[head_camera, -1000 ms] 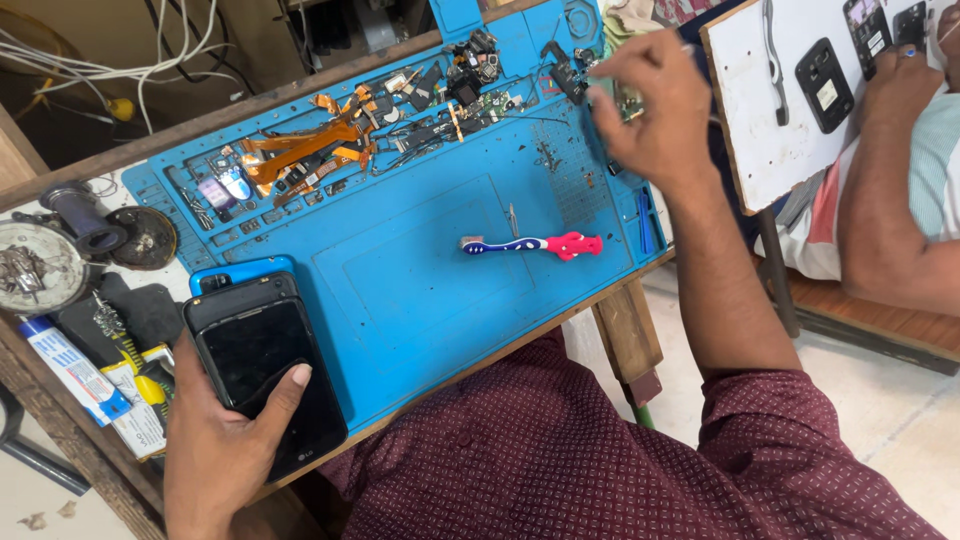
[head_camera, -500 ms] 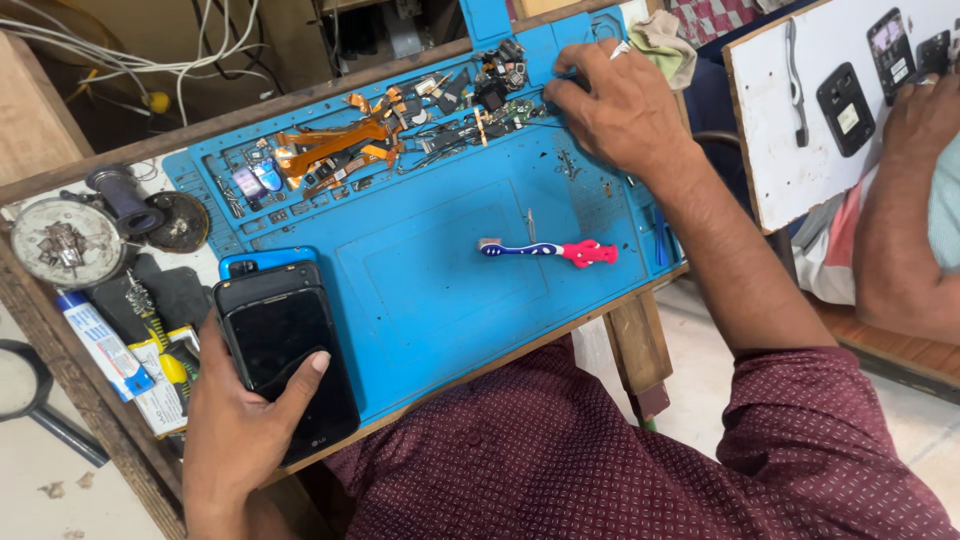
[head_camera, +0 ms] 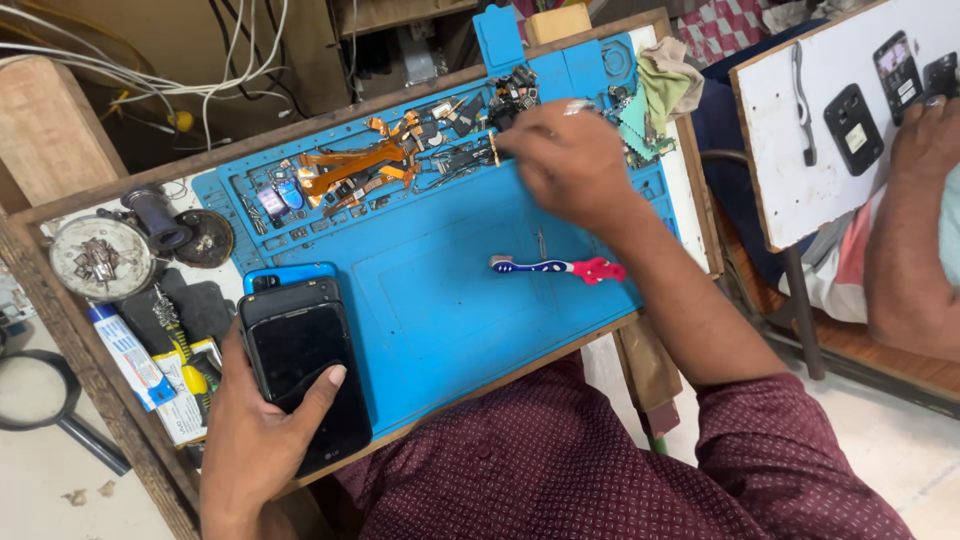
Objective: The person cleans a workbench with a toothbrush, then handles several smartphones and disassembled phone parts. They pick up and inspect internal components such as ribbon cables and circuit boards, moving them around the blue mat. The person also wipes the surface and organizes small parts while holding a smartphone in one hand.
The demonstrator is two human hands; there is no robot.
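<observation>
On the blue repair mat [head_camera: 450, 290], the left hand [head_camera: 262, 430] grips a black phone [head_camera: 305, 365] at the near-left edge; the blurred right hand [head_camera: 570, 165], its grasp indiscernible, reaches among loose small parts [head_camera: 450, 130], risking scattering them or nudging the unsteady phone off the bench

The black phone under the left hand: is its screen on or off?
Off: the black phone shows a dark, blank screen, held by the left hand.
</observation>
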